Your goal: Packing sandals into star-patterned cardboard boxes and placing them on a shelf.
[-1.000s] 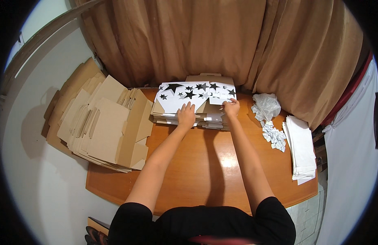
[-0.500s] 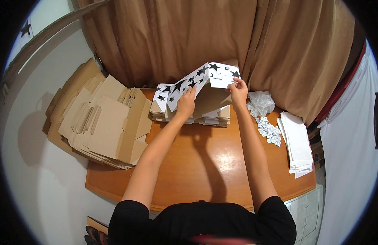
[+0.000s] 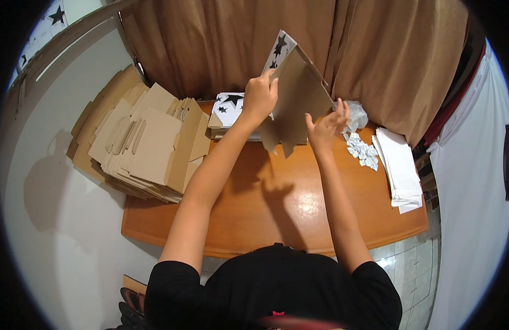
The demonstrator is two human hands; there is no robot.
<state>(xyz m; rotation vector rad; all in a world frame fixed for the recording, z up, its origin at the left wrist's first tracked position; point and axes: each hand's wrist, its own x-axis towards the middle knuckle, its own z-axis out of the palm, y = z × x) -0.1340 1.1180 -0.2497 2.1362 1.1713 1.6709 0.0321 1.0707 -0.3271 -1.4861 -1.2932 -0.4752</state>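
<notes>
A folded cardboard sheet, white with black stars on one face and plain brown on the other, stands tilted above the back of the table. My left hand grips it by its left side, fingers bent over the star-printed part. Beside its right edge, my right hand is raised with fingers spread and nothing in them. Behind and below the sheet lies a stack of star-printed cardboard pieces, partly hidden by my left hand and the sheet.
A tall pile of flat brown cardboard leans at the left by the wall. On the right are a clear plastic bag, a heap of small white packets and a stack of white paper. Brown curtains hang behind the wooden table.
The star-printed sheet has been lifted off the stack and turned so its brown face shows. My right hand has let go of its edge and opened.
</notes>
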